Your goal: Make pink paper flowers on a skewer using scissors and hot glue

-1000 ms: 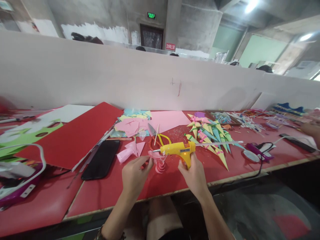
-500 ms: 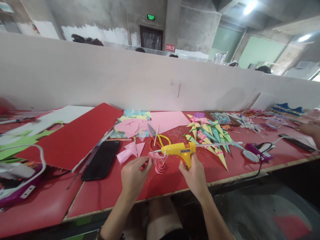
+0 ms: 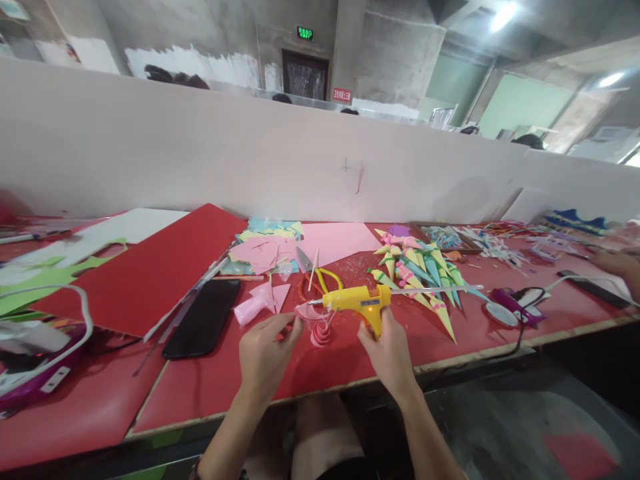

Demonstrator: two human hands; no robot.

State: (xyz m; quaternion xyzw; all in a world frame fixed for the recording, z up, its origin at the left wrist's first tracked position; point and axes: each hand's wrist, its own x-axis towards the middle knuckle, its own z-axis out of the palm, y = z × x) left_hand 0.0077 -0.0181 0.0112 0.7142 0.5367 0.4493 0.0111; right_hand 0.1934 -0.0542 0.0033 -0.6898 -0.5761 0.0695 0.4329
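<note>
My right hand (image 3: 385,343) is wrapped round the handle of a yellow hot glue gun (image 3: 357,300), with a clear glue stick (image 3: 435,289) jutting from its back end. The nozzle points left, close to a small curved pink paper piece (image 3: 306,311). Thumb and fingers of my left hand (image 3: 270,347) pinch that piece at its left end. Just below the nozzle, a coiled pink paper strip (image 3: 321,333) rests on the red table (image 3: 330,367). Behind the gun lie scissors (image 3: 320,280) with orange and yellow handles.
Yellow and blue paper cones (image 3: 425,267) are heaped right of centre. A black phone (image 3: 203,320) and a large red sheet (image 3: 150,273) lie to the left. Purple power strips (image 3: 517,307) sit on both sides. At far right another person's hand (image 3: 613,263) shows.
My left hand has shifted slightly left with the pink paper piece. The glue gun stays almost where it was, its nozzle still near the piece.
</note>
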